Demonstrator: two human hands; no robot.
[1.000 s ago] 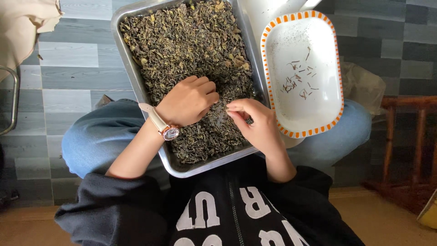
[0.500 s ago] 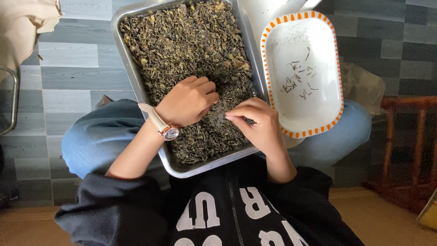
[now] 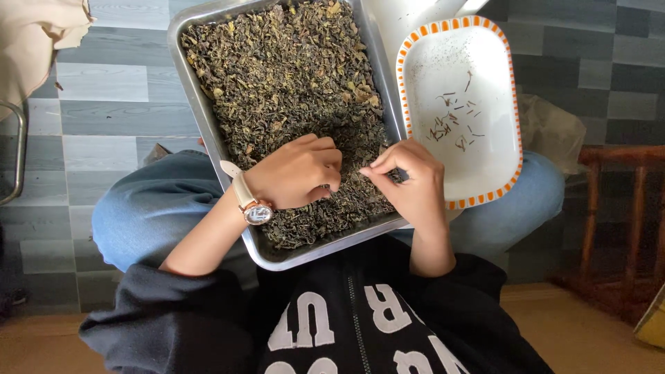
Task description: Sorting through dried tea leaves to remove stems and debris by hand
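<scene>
Left hand [image 3: 298, 173] curled loosely on dried dark-green leaves [image 3: 284, 76] in rectangular metal tray [image 3: 201, 104]; right hand [image 3: 409, 183] fingertips pinched together, contents indiscernible. Positions barely changed.

Bright, even daylight fills the view, strongest on the white plastic tray [image 3: 478, 149], which looks nearly washed out. The metal tray [image 3: 208, 118] rim catches soft glare along its left edge. Shadows are faint and short beneath the hands. Focus is sharp at centre; the black sweatshirt [image 3: 332, 325] at the bottom is slightly soft and dark
</scene>
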